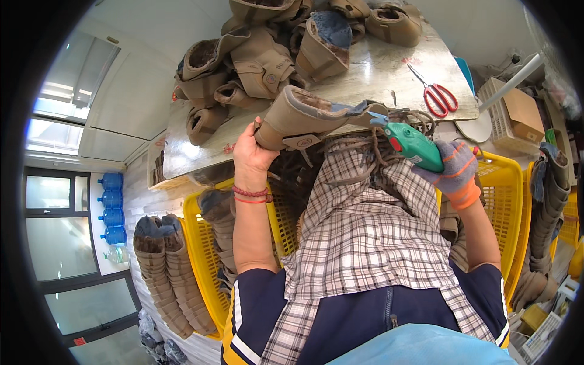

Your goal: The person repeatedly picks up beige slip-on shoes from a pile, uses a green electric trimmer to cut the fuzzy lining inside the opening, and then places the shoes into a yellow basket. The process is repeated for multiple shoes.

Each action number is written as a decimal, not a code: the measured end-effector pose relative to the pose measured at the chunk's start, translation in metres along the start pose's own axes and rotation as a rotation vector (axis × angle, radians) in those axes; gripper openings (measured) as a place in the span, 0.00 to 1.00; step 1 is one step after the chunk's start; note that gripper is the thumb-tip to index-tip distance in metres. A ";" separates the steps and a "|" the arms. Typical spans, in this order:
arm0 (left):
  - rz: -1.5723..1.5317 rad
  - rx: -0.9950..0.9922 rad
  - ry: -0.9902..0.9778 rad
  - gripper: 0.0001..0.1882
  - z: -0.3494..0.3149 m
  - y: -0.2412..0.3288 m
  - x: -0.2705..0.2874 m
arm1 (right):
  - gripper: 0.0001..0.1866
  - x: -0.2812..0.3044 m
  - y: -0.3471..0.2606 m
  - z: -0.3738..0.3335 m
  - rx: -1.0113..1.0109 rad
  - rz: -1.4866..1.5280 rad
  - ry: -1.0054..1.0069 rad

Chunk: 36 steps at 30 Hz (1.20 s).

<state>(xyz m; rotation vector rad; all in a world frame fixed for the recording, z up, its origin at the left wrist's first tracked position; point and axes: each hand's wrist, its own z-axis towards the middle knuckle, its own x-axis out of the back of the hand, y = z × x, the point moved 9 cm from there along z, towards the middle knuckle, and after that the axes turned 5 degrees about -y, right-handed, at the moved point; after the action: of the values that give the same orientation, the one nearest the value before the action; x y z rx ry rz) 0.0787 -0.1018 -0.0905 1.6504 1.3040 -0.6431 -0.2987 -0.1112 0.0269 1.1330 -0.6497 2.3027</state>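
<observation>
My bare left hand is closed around a tan boot upper with a fleecy lining, held above my lap at the table's near edge. A grey and orange glove covers my right hand, which grips a pair of green electric scissors with a red button. Their pale blue tip is right by the thin end of the upper; whether they touch, I cannot tell. Brown strips hang over my checked apron below the tool.
Several tan uppers lie heaped across the table, near red-handled scissors. Yellow baskets flank me on both sides, with uppers in them. Stacked uppers stand on the left floor; blue water bottles line the wall.
</observation>
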 end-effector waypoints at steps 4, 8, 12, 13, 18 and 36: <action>0.019 -0.004 0.082 0.15 0.005 -0.008 0.005 | 0.33 0.002 -0.001 -0.004 0.109 -0.122 0.054; -0.026 0.083 0.034 0.15 0.001 -0.023 -0.006 | 0.33 0.005 0.000 -0.008 0.126 -0.140 0.050; -0.044 0.177 -0.089 0.15 0.007 -0.030 -0.009 | 0.33 0.004 0.001 -0.008 0.114 -0.113 0.031; -0.040 0.197 -0.118 0.15 0.007 -0.033 -0.011 | 0.32 0.003 0.001 -0.008 0.109 -0.103 0.030; 0.036 0.100 0.027 0.15 0.007 -0.038 -0.012 | 0.28 -0.006 0.005 -0.009 0.048 -0.048 -0.034; -0.002 -0.094 -0.346 0.19 -0.038 -0.067 -0.066 | 0.25 -0.024 -0.006 0.004 -0.161 0.296 -0.165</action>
<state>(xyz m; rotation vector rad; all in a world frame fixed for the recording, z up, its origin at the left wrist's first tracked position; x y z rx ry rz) -0.0093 -0.0972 -0.0413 1.3889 1.0684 -0.8154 -0.2795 -0.1142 0.0106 1.2267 -1.1114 2.3575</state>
